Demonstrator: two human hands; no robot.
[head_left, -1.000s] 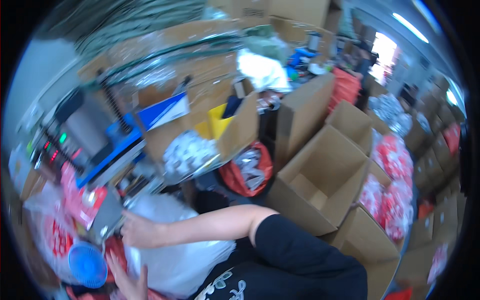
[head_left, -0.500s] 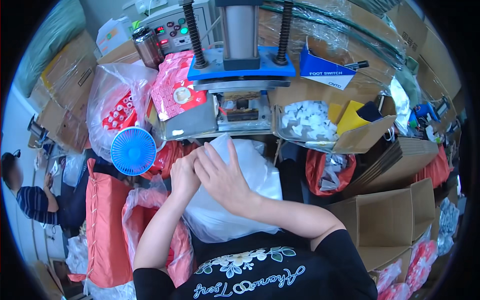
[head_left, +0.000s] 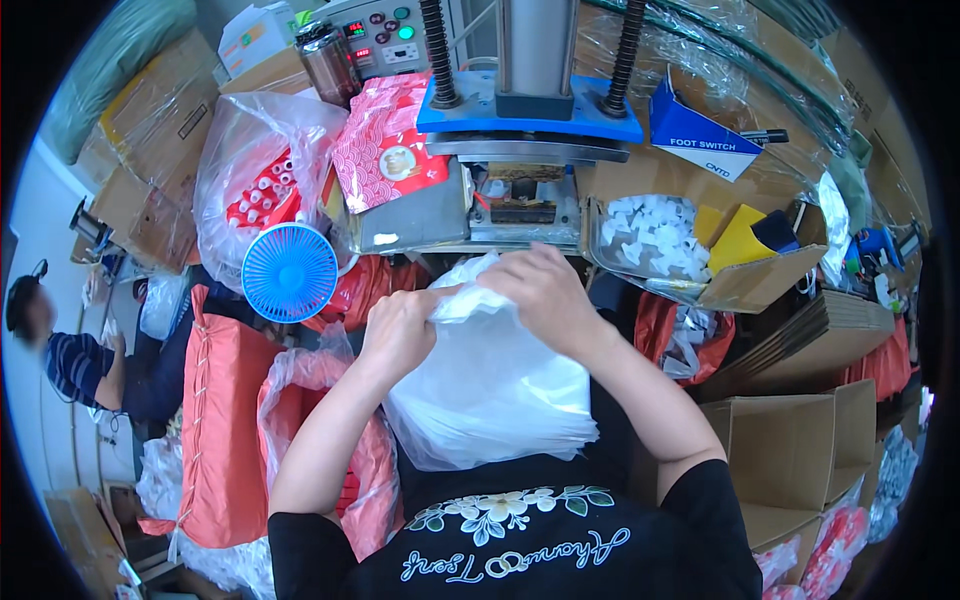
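A stack of clear plastic bags [head_left: 490, 390] lies on my lap, below the front edge of the press bench. My left hand [head_left: 402, 328] is closed on the top edge of the plastic at its left corner. Farther right, my right hand [head_left: 545, 298] pinches the same bunched upper edge, its fingers curled and slightly blurred. Between the two hands the film is gathered and creased. Behind them stands a press with a blue plate [head_left: 530, 118] over a metal die block [head_left: 525, 190].
A blue fan [head_left: 290, 272] stands left of my hands, by a bag of red rolls [head_left: 265, 195]. Right of the press sits a tray of white plastic pieces [head_left: 650, 235]. Red sacks [head_left: 225, 420] are at the left, open cartons [head_left: 780, 450] at the right. Another person [head_left: 80, 360] sits far left.
My hands were close together over the stack; now they are apart, both on the plastic's upper edge, which is lifted and bunched. The whole view has shifted slightly.
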